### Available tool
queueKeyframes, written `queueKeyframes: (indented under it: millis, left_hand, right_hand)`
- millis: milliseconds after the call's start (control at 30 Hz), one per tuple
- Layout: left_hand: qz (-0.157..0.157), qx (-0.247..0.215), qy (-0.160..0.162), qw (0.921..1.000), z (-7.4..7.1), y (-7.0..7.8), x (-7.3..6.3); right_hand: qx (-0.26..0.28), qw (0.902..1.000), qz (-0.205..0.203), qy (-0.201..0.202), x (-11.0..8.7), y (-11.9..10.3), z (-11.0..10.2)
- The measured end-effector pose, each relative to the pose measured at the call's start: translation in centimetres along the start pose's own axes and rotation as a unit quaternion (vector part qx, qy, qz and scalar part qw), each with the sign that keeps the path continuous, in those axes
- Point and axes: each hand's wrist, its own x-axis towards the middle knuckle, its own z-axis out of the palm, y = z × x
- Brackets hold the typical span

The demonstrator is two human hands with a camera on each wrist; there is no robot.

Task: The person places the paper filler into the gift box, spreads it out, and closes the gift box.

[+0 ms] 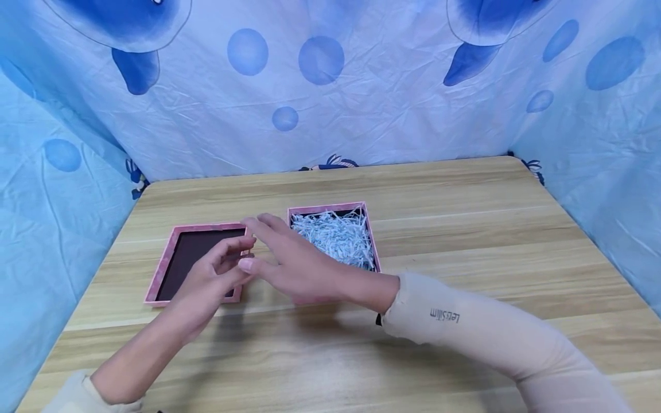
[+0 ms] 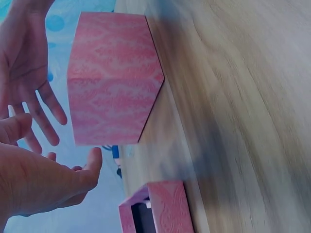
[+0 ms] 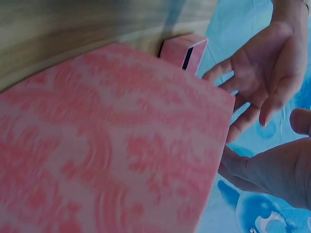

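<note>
My left hand [image 1: 206, 281] and right hand [image 1: 296, 258] hover over the table with their fingertips close together; nothing shows in either. In the left wrist view the right hand's [image 2: 24, 73] fingers are spread. The right wrist view shows the left hand [image 3: 267, 73] with its fingers parted. Below my right hand stands a pink patterned box [image 1: 371, 238], partly hidden by that hand and forearm. Pale blue shredded paper [image 1: 335, 232] fills it. A shallow pink tray-like box part [image 1: 198, 258] with a dark inside lies under my left hand.
Both pink pieces stand on a wood-grain table [image 1: 465, 229]. A blue curtain [image 1: 361, 103] with bubble and sea-animal prints hangs behind the table and at both sides.
</note>
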Motion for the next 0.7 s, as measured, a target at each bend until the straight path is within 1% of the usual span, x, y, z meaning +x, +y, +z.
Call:
queueKeyframes:
  millis: [67, 133, 167, 200, 300, 433, 500, 567, 700]
  left_hand:
    - [0.001, 0.005, 0.001, 1.0000, -0.4, -0.1, 0.0]
    - [-0.010, 0.017, 0.004, 0.9998, -0.8, -0.1, -0.1]
    - [-0.015, 0.016, 0.004, 0.9997, -1.1, -0.1, 0.0]
    - [-0.022, 0.013, 0.004, 0.9997, -1.4, -0.1, 0.0]
    - [-0.040, -0.006, 0.005, 0.9992, -2.5, -0.3, 0.3]
    - [-0.053, -0.028, 0.011, 0.9981, -4.3, -0.9, 0.8]
    - [-0.058, -0.021, 0.019, 0.9979, -5.1, -1.1, 1.0]
    - [-0.061, -0.004, 0.029, 0.9977, -5.8, -1.4, 1.1]
    - [-0.071, 0.057, 0.055, 0.9943, -7.2, -1.6, 1.3]
  right_hand:
    - [0.005, 1.0000, 0.007, -0.003, 0.3, -0.3, 0.5]
    - [0.008, 0.9997, 0.022, -0.006, 0.6, -0.6, 1.0]
    - [0.012, 0.9994, 0.031, -0.007, 0.8, -0.8, 1.2]
    - [0.016, 0.9991, 0.038, -0.007, 0.9, -1.0, 1.5]
    - [0.024, 0.9990, 0.038, 0.000, 1.5, -1.4, 2.3]
    - [0.038, 0.9986, 0.035, 0.004, 2.2, -1.6, 3.3]
    - [0.044, 0.9976, 0.054, -0.004, 2.4, -1.6, 3.7]
    - [0.047, 0.9963, 0.072, -0.010, 2.7, -1.6, 4.1]
    - [0.064, 0.9915, 0.112, -0.019, 2.9, -1.5, 5.1]
